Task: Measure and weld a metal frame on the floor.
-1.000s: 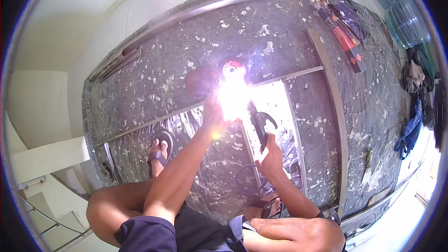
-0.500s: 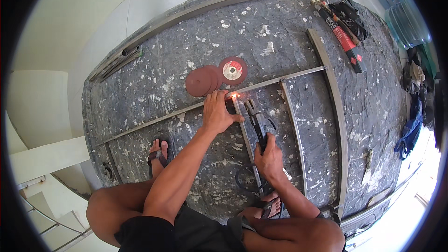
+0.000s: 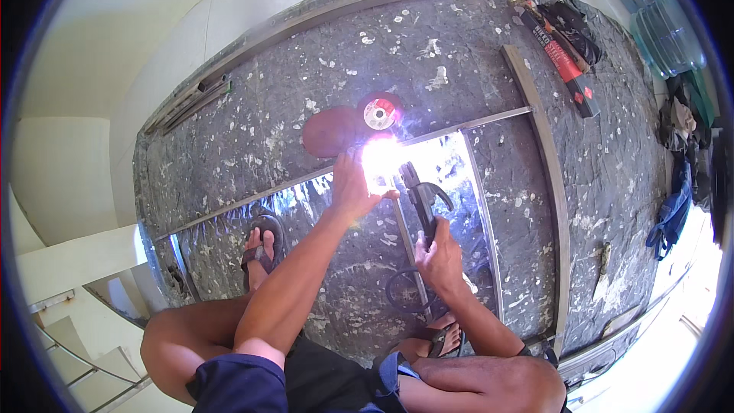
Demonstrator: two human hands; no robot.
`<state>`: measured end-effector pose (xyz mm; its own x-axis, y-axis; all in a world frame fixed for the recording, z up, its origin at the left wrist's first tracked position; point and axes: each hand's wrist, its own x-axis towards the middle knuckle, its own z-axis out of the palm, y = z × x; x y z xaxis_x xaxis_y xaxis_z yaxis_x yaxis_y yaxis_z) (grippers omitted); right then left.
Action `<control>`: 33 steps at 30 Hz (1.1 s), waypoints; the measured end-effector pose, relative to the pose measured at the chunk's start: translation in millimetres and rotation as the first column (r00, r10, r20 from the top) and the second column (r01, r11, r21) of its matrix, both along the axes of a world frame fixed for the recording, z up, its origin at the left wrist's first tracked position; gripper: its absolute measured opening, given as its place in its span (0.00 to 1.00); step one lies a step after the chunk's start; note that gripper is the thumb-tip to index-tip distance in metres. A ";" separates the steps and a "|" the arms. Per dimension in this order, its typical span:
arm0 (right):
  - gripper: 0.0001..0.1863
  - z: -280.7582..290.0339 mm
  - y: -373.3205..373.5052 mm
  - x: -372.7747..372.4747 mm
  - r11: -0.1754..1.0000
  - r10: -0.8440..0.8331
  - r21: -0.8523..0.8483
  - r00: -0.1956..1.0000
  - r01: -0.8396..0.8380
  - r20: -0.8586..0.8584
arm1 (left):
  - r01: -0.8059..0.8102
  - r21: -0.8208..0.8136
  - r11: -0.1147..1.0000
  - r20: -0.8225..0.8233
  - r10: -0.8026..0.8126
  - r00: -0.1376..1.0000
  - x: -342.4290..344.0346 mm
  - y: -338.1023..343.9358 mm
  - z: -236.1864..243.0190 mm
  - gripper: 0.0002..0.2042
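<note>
My right hand (image 3: pixel 441 258) is wrapped round the black handle of a welding electrode holder (image 3: pixel 422 203), whose jaws point up and away from me. Just beyond the jaws a white welding arc (image 3: pixel 381 157) burns where a short metal bar (image 3: pixel 409 243) meets a long metal bar (image 3: pixel 505 117); the glare hides the joint and the electrode. My left hand (image 3: pixel 354 187) grips the bars right beside the arc, thumb toward the short bar, fingertips partly lost in the glare. Several brown abrasive discs (image 3: pixel 329 132) lie past it, one with a red and white label (image 3: pixel 380 114).
A second crossbar (image 3: pixel 483 214) and a thick bar (image 3: pixel 549 176) stand to the right in the frame. A red and black box (image 3: pixel 560 61) lies at the far right, near water bottles (image 3: pixel 665 38). My sandalled foot (image 3: pixel 260 252) rests inside the frame; a cable loop (image 3: pixel 404 291) lies by the other.
The small orange glow at the joint has flared into a large white arc, lighting the mat and bars around it blue-white. Both hands stay almost in place.
</note>
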<state>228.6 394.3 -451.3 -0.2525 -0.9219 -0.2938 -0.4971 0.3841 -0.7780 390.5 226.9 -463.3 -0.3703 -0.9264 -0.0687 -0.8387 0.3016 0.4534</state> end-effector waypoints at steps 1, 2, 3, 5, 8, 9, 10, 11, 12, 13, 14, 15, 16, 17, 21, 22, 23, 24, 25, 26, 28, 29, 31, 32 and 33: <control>0.25 0.9 -1.0 0.0 0.999 0.010 0.030 1.000 -0.010 0.015 | 0.005 0.005 1.000 0.012 -0.005 1.000 1.2 -0.1 -1.1 0.55; 0.25 1.0 -1.8 0.9 1.000 0.010 0.030 1.000 -0.011 0.016 | 0.014 -0.025 1.000 0.007 -0.014 1.000 1.6 -0.1 -2.4 0.55; 0.24 0.8 -2.7 2.1 1.000 -0.004 0.015 1.000 0.004 -0.007 | 0.024 -0.055 0.998 0.002 -0.024 1.000 1.6 -0.4 -3.5 0.54; 0.23 1.3 -2.0 1.6 1.000 -0.018 -0.001 0.999 0.018 -0.027 | 0.046 -0.089 0.995 0.006 -0.046 0.999 5.1 -0.5 -3.9 0.51; 0.23 -2.8 0.8 2.0 1.000 -0.025 -0.018 1.000 0.025 -0.007 | 0.038 -0.031 0.999 -0.021 -0.039 0.999 1.9 -2.6 -3.0 0.50; 0.24 -0.4 1.6 2.2 0.999 -0.039 -0.026 0.999 0.039 -0.011 | 0.021 -0.008 1.000 0.017 -0.021 1.000 -1.1 -2.9 -0.4 0.50; 0.25 -0.5 2.5 1.8 0.998 -0.051 -0.031 0.999 0.051 0.000 | -0.001 -0.042 0.999 0.042 0.003 0.999 -2.0 -2.0 -2.9 0.51; 0.25 -0.7 3.2 1.4 0.997 -0.062 -0.035 0.998 0.063 0.011 | -0.001 -0.041 0.999 0.041 0.003 0.999 -2.3 -1.3 -2.3 0.51; 0.25 -0.7 2.9 1.8 0.997 -0.062 -0.037 0.998 0.062 0.013 | -0.009 -0.018 1.000 0.026 0.009 1.000 -1.8 -0.9 -0.9 0.51; 0.25 -0.7 2.6 2.2 0.997 -0.063 -0.033 0.998 0.063 0.013 | -0.016 0.005 1.000 0.011 0.016 1.000 -1.5 -1.0 0.1 0.51; 0.25 -0.9 2.2 2.4 0.997 -0.064 -0.030 0.998 0.064 0.014 | -0.016 0.004 1.000 0.012 0.016 1.000 -1.6 -1.3 0.8 0.51; 0.25 -1.4 2.2 2.1 0.997 -0.064 -0.030 0.998 0.064 0.013 | -0.016 0.005 1.000 0.011 0.016 1.000 -1.7 -1.4 1.0 0.52; 0.25 -2.5 2.1 1.6 0.998 -0.051 -0.032 0.999 0.051 0.014 | -0.016 0.005 1.000 0.010 0.016 1.000 -2.0 -1.3 1.1 0.52; 0.25 -3.1 2.1 1.0 0.999 -0.038 -0.033 0.999 0.038 0.015 | -0.015 0.006 1.000 0.008 0.015 1.000 -2.4 -1.3 1.1 0.52; 0.25 -2.9 1.8 1.6 0.999 -0.031 -0.036 1.000 0.031 0.004 | -0.012 -0.016 1.000 0.001 0.012 1.000 -2.0 -0.6 1.9 0.52; 0.25 -3.3 1.7 1.7 0.999 -0.024 -0.034 1.000 0.024 -0.002 | -0.013 -0.014 1.000 -0.004 0.013 1.000 -2.0 -0.3 2.4 0.52; 0.25 -3.5 1.6 1.8 0.999 -0.017 -0.033 1.000 0.016 -0.007 | -0.015 -0.012 1.000 -0.009 0.015 1.000 -2.2 -0.2 3.0 0.51; 0.25 -3.4 1.3 1.7 0.999 -0.017 -0.033 1.000 0.017 -0.008 | -0.015 -0.012 1.000 -0.010 0.014 1.000 -2.5 -0.2 3.2 0.51; 0.25 -3.4 0.8 1.7 1.000 -0.015 -0.026 1.000 0.015 -0.006 | -0.017 -0.007 1.000 -0.015 0.016 1.000 -2.9 -0.3 3.4 0.51; 0.25 -3.3 0.2 1.7 1.000 -0.013 -0.020 1.000 0.013 -0.004 | -0.019 -0.003 1.000 -0.020 0.018 1.000 -3.2 -0.5 3.7 0.51; 0.26 -2.1 -0.7 1.9 1.000 -0.009 -0.022 1.000 0.009 -0.004 | -0.019 0.002 1.000 -0.015 0.019 1.000 -2.2 -0.7 3.4 0.51; 0.26 -1.6 -0.9 2.2 1.000 -0.005 -0.025 1.000 0.005 -0.005 | -0.018 0.007 1.000 -0.011 0.018 1.000 -1.6 -0.8 3.3 0.51; 0.26 -2.6 -0.7 2.5 1.000 -0.009 -0.025 1.000 0.008 -0.009 | -0.015 0.007 1.000 -0.014 0.016 1.000 -2.3 -1.1 3.5 0.51; 0.26 -3.1 -0.4 2.5 1.000 -0.012 -0.025 1.000 0.011 -0.011 | -0.013 0.006 1.000 -0.016 0.013 1.000 -2.7 -1.3 3.6 0.51; 0.26 -3.5 -0.1 2.3 1.000 -0.012 -0.025 1.000 0.011 -0.013 | -0.013 0.006 1.000 -0.017 0.013 1.000 -2.9 -0.8 2.7 0.51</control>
<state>230.9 394.2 -454.8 -0.2669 -0.9258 -0.2676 -0.5028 0.3707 -0.7809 387.6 226.1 -460.7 -0.3596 -0.9306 -0.0682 -0.8345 0.2880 0.4698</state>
